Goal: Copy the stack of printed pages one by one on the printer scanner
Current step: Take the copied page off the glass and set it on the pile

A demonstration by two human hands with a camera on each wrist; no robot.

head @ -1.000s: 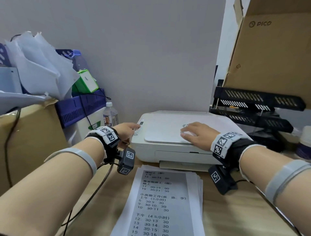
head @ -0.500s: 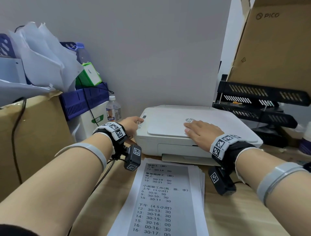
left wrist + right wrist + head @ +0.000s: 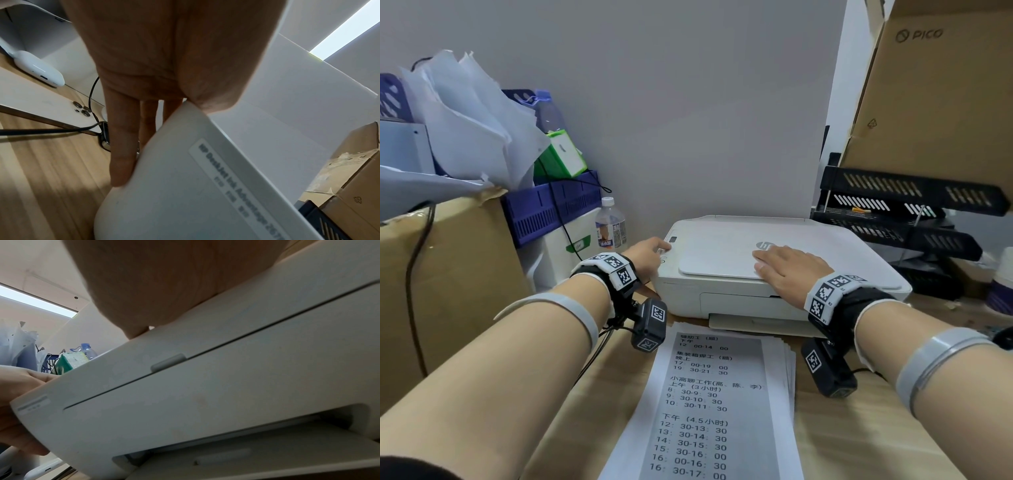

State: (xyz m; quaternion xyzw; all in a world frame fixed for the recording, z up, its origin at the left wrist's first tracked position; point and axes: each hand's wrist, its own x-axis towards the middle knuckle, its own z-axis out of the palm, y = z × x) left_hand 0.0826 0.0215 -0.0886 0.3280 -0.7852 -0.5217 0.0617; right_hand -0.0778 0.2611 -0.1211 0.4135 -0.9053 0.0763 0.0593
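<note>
A white printer (image 3: 842, 253) sits on the wooden desk with its scanner lid (image 3: 715, 253) down. My right hand (image 3: 791, 270) lies flat on the lid near its front edge, fingers straight. My left hand (image 3: 650, 253) is at the printer's front left corner, one finger on the control strip. In the left wrist view the other fingers (image 3: 121, 154) run straight down the printer's side (image 3: 185, 194). The stack of printed pages (image 3: 715, 394) lies on the desk in front of the printer, between my forearms. The right wrist view shows the printer's front (image 3: 226, 386) and paper slot.
A water bottle (image 3: 611, 226), a blue basket (image 3: 551, 205) and a cardboard box (image 3: 448, 274) with loose papers crowd the left. Black letter trays (image 3: 911, 212) and a large carton (image 3: 945, 85) stand right. A phone (image 3: 51, 110) and cable lie left of the printer.
Both hands keep their places on the printer. Only the head view has shifted slightly.
</note>
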